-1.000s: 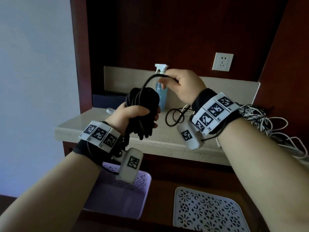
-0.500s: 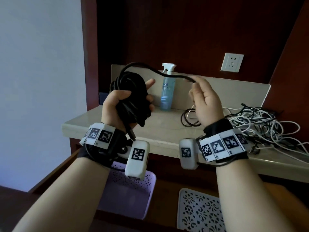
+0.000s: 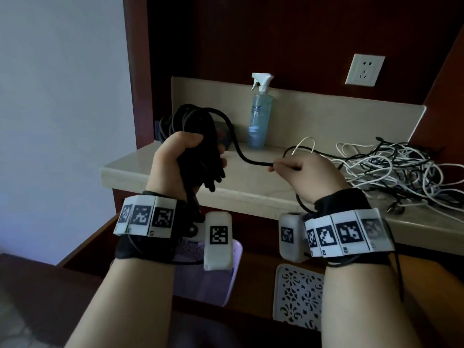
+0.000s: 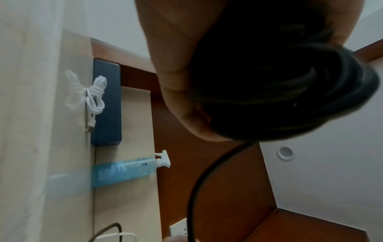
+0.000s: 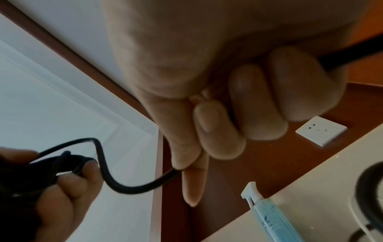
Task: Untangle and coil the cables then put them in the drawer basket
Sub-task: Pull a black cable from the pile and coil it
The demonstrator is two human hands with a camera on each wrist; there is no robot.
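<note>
The left hand (image 3: 173, 164) grips the black cable coil (image 3: 198, 136). The free strand runs toward 3 o'clock to the right hand (image 3: 311, 177), which pinches it. The lilac basket (image 3: 200, 280) lies at 6 o'clock, nearer the left hand.

Right hand (image 3: 311, 177) has dropped from bottle-top height to just over the counter, dragging the black cable (image 3: 241, 154) down into a sagging curve.

Dim, flat light throughout — wrist views soft and blurred up close, head view bowed at its edges.
</note>
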